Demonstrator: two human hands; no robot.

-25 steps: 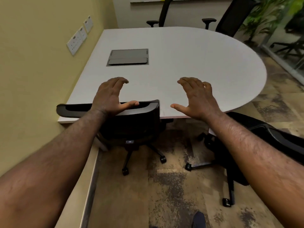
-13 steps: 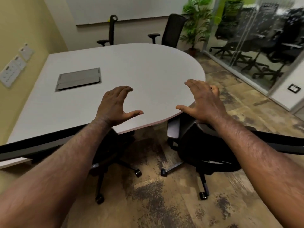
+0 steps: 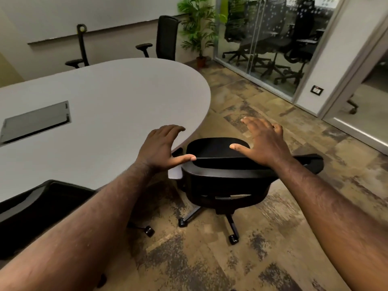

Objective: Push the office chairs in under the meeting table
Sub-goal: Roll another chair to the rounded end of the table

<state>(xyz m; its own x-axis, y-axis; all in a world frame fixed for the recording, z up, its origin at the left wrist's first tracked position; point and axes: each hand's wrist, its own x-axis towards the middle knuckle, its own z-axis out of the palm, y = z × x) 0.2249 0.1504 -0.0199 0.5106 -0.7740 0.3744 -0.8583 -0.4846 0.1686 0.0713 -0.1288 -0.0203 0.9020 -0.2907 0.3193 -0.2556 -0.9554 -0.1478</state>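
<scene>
The black office chair [image 3: 220,181] stands on the floor at the rounded end of the meeting table [image 3: 105,114], seat just outside its edge; the left hand [image 3: 161,150] and right hand [image 3: 262,143] hover spread over the backrest, seemingly not yet touching; a second chair [image 3: 37,206] sits tucked along the table's near side.

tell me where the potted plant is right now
In the head view the potted plant stands in the far corner, top centre, between the black chair behind the table and the glass wall on its right.
</scene>
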